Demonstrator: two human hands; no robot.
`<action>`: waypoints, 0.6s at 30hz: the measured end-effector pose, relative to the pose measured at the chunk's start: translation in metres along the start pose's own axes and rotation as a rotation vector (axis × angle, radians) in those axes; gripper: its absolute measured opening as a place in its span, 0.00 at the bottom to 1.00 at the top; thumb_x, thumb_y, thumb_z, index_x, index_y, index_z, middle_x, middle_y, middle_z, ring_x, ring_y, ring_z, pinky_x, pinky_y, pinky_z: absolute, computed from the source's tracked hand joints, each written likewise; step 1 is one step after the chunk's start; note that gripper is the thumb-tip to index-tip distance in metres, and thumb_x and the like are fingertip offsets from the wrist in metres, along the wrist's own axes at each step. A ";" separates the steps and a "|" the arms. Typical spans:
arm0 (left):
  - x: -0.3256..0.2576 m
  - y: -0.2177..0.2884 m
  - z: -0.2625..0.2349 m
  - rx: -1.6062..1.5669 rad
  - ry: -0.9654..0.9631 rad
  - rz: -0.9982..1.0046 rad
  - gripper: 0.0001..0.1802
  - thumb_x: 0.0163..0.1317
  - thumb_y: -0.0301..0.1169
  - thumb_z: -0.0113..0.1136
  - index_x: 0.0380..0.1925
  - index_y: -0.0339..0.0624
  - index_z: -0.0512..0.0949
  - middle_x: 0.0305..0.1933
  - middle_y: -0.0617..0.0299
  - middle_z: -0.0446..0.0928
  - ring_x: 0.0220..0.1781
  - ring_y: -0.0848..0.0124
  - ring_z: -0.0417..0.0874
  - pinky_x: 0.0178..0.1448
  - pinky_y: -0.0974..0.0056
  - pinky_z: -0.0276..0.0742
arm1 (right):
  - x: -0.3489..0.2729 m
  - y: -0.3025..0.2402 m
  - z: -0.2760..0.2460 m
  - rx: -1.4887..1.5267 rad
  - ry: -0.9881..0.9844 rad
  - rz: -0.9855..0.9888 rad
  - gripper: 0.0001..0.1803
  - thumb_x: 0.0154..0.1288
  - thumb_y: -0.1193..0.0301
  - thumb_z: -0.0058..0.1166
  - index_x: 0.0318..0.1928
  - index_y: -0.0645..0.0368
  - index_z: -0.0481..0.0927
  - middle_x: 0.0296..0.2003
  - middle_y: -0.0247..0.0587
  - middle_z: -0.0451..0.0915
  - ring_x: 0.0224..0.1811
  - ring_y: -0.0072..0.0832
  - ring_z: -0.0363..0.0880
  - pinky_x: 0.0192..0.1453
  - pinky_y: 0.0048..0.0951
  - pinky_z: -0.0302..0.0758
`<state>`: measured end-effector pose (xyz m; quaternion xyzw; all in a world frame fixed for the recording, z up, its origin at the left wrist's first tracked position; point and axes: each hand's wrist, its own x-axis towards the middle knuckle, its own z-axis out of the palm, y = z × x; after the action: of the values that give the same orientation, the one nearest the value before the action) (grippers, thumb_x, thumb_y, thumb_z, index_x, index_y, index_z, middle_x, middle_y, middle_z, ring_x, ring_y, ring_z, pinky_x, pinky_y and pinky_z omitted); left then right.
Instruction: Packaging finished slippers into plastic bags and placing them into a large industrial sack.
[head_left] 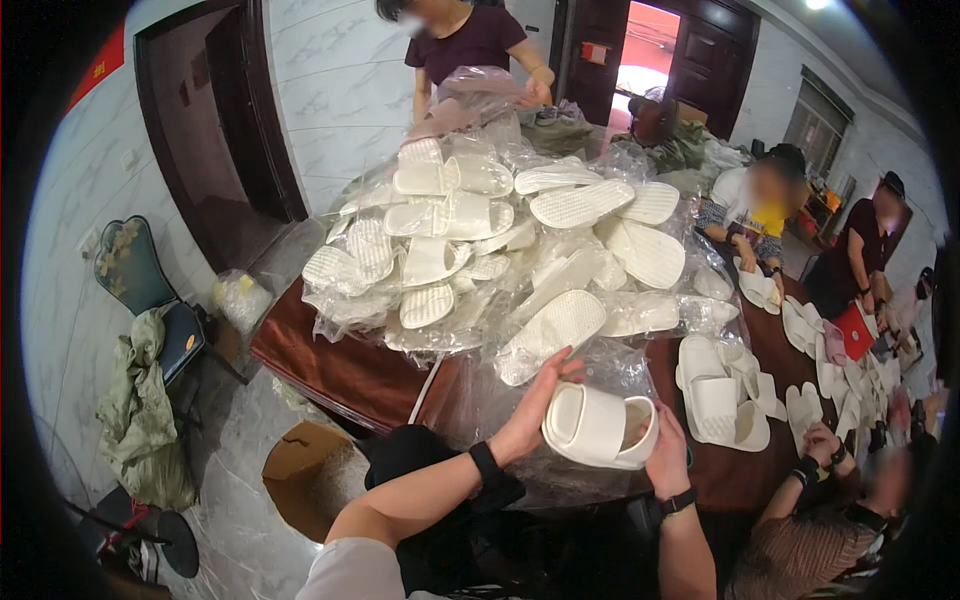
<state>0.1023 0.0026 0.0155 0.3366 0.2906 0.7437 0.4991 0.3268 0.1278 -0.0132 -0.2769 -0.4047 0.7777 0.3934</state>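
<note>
A pair of white slide slippers (590,430), seemingly nested together, is held up between my two hands above the near edge of the table. My left hand (535,405) grips the slippers at their left end. Around the right end closes my right hand (668,455), with part of its fingers showing through the slipper's opening. Just beyond lies a heap of white slippers (565,325) in clear plastic bags (470,385). To the right of my hands, more white slippers (715,395) rest unbagged on the table.
The table has a brown-red cover (320,335). An open cardboard box (295,480) stands on the floor at left, near a chair (165,310) and a green sack (145,420). A person (465,45) stands across the heap; several others work along the right side.
</note>
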 end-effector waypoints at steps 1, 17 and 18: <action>0.002 -0.011 -0.009 -0.014 0.061 -0.052 0.29 0.74 0.47 0.41 0.68 0.42 0.59 0.67 0.55 0.64 0.69 0.67 0.64 0.69 0.61 0.64 | -0.001 -0.007 0.000 -0.020 -0.009 -0.041 0.17 0.76 0.67 0.39 0.57 0.65 0.70 0.53 0.41 0.76 0.56 0.29 0.74 0.63 0.32 0.69; 0.020 0.000 -0.078 1.689 0.379 0.085 0.24 0.54 0.38 0.65 0.52 0.44 0.75 0.63 0.48 0.67 0.67 0.46 0.62 0.66 0.36 0.55 | 0.035 -0.134 -0.202 -0.800 0.742 -0.367 0.29 0.65 0.70 0.54 0.65 0.60 0.65 0.49 0.41 0.73 0.38 0.25 0.73 0.41 0.28 0.73; 0.016 -0.004 -0.083 1.767 0.421 0.041 0.28 0.53 0.39 0.66 0.54 0.45 0.74 0.67 0.48 0.63 0.70 0.45 0.59 0.68 0.31 0.50 | 0.037 -0.116 -0.196 -0.791 0.743 -0.404 0.30 0.62 0.71 0.57 0.65 0.60 0.65 0.47 0.41 0.74 0.34 0.24 0.71 0.38 0.27 0.72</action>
<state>0.0348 0.0108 -0.0347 0.4590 0.8343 0.3049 -0.0172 0.4993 0.2815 -0.0210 -0.5747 -0.5441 0.3273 0.5162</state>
